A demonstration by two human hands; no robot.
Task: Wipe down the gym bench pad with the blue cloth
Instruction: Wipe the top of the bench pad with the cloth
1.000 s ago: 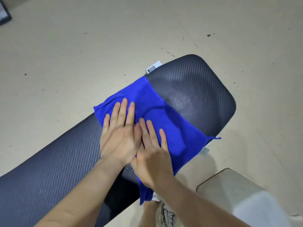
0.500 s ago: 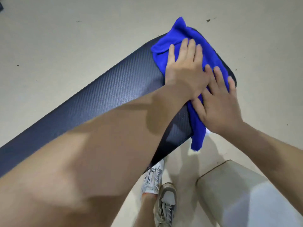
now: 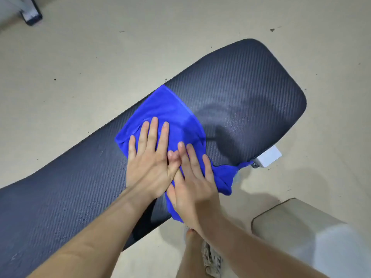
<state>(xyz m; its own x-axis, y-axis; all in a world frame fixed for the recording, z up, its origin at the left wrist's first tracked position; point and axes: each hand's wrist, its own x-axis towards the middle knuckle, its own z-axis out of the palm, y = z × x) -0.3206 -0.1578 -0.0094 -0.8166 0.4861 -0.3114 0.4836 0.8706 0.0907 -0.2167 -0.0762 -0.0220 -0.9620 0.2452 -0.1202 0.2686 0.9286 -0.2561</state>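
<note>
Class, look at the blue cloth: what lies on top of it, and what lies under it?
Left hand and right hand press flat on the blue cloth. Beneath lies the bench pad; the covered patch is hidden.

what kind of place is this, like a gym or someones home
Probably a gym or workout room, though a home setup can't be ruled out. A long dark padded bench pad with a ribbed surface stands on a bare beige floor, and both hands press a blue cloth flat on it.

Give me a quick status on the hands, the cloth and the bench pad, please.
Left hand and right hand flat, open, pressing blue cloth. Cloth mid-pad on bench pad, one corner hanging off near edge. Nothing in the way.
</note>
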